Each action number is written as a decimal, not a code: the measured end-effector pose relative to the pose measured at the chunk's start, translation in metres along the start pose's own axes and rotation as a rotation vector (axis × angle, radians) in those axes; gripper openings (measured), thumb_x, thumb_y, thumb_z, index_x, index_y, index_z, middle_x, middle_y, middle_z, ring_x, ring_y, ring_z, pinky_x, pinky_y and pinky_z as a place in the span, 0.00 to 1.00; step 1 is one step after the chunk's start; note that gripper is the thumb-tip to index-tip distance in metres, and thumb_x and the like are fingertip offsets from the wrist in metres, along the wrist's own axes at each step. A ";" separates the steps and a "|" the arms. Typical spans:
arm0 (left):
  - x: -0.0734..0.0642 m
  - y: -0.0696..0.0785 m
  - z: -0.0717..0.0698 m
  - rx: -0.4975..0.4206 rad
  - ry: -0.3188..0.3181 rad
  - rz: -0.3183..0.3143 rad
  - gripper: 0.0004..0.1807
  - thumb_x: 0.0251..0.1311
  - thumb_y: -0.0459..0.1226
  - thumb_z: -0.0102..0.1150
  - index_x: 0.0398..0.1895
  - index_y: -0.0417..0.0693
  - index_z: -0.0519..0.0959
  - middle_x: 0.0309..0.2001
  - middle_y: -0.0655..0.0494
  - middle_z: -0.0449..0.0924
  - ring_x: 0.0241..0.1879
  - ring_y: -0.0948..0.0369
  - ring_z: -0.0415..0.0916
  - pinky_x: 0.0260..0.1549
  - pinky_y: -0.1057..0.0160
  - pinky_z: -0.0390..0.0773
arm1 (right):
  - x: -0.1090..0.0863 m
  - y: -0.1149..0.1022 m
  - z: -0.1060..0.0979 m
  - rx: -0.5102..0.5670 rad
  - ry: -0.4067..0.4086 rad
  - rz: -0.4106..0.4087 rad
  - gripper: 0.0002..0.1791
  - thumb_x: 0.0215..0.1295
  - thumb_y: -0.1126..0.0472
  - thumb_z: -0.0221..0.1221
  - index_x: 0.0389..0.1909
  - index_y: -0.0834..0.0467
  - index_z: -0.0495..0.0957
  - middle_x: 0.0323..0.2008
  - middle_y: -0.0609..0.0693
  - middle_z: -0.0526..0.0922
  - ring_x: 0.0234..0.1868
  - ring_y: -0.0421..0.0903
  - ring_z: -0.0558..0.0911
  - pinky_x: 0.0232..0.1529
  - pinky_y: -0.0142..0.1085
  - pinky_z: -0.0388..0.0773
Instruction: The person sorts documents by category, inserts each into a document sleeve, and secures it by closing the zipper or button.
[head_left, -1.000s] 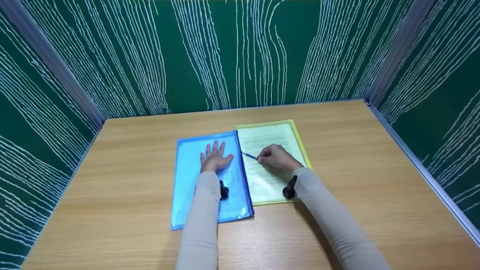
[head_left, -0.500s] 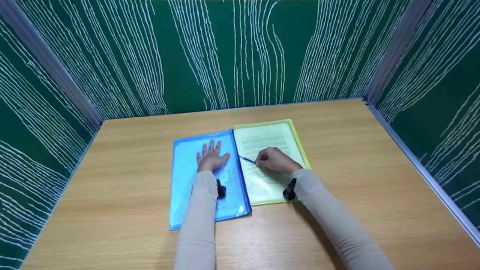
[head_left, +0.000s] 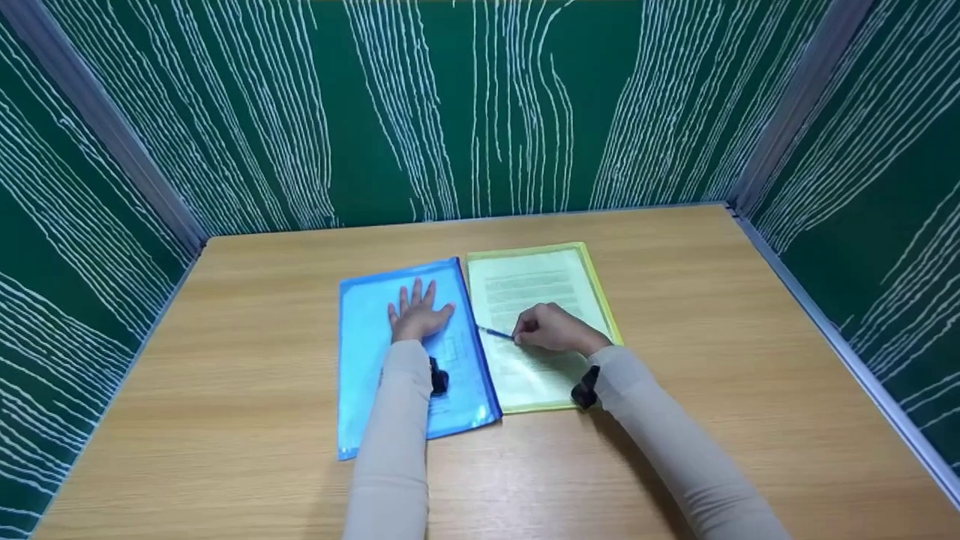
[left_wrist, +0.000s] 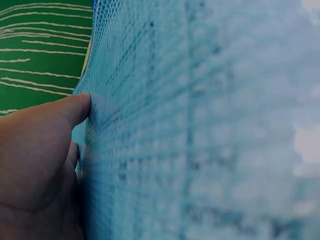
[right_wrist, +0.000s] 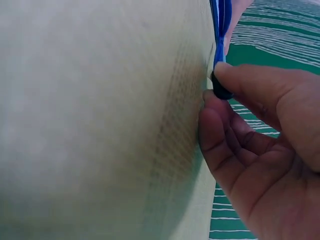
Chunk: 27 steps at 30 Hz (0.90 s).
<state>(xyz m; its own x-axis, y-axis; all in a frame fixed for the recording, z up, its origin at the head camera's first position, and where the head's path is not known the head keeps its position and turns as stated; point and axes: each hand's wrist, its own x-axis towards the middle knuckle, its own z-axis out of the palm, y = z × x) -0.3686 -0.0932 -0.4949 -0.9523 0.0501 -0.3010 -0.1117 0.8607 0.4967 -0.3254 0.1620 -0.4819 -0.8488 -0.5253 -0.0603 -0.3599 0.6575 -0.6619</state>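
A blue see-through zip folder (head_left: 367, 375) with printed paper inside lies on the table. My left hand (head_left: 416, 319) rests flat on its upper part, fingers spread; in the left wrist view the thumb (left_wrist: 75, 107) touches the mesh-patterned plastic. Along the folder's right side runs a dark blue zip (head_left: 487, 375). My right hand (head_left: 553, 328) pinches the end of a blue zip pull (head_left: 495, 333), stretched out sideways from that zip. The right wrist view shows its black tip (right_wrist: 221, 89) between thumb and index finger, the other fingers curled.
A yellow-edged clear folder (head_left: 525, 262) with printed sheets lies under my right hand, just right of the blue one. The wooden table (head_left: 262, 322) is bounded by green panels (head_left: 375, 165) with white wavy lines at the back and both sides.
My right hand has drawn the zip pull toward me along the folder's right side. The blue folder has shifted slightly left with my left hand, its top corner now off the yellow folder.
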 end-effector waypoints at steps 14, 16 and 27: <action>0.005 -0.005 -0.002 -0.017 0.015 -0.003 0.40 0.68 0.60 0.39 0.78 0.61 0.42 0.78 0.56 0.28 0.76 0.50 0.18 0.70 0.42 0.23 | -0.010 0.001 -0.001 -0.020 -0.072 -0.059 0.05 0.64 0.63 0.61 0.34 0.57 0.85 0.29 0.48 0.85 0.27 0.36 0.73 0.31 0.28 0.71; 0.005 -0.006 -0.002 -0.024 0.024 -0.004 0.40 0.68 0.60 0.39 0.78 0.60 0.42 0.78 0.56 0.28 0.76 0.50 0.18 0.70 0.42 0.23 | -0.013 0.001 -0.002 -0.018 -0.090 -0.061 0.05 0.64 0.63 0.61 0.34 0.56 0.85 0.30 0.48 0.85 0.28 0.36 0.73 0.32 0.28 0.72; 0.005 -0.019 -0.010 -0.059 0.050 -0.038 0.40 0.69 0.59 0.38 0.78 0.59 0.41 0.78 0.54 0.26 0.75 0.49 0.17 0.69 0.41 0.21 | -0.027 -0.002 0.002 -0.047 -0.182 -0.144 0.04 0.63 0.62 0.62 0.34 0.57 0.85 0.30 0.45 0.84 0.27 0.33 0.71 0.30 0.25 0.69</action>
<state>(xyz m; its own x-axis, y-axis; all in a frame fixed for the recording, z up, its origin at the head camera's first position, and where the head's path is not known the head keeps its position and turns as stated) -0.3745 -0.1141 -0.4978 -0.9599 -0.0088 -0.2801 -0.1631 0.8302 0.5331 -0.3013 0.1734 -0.4800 -0.7049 -0.7016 -0.1046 -0.4936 0.5910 -0.6380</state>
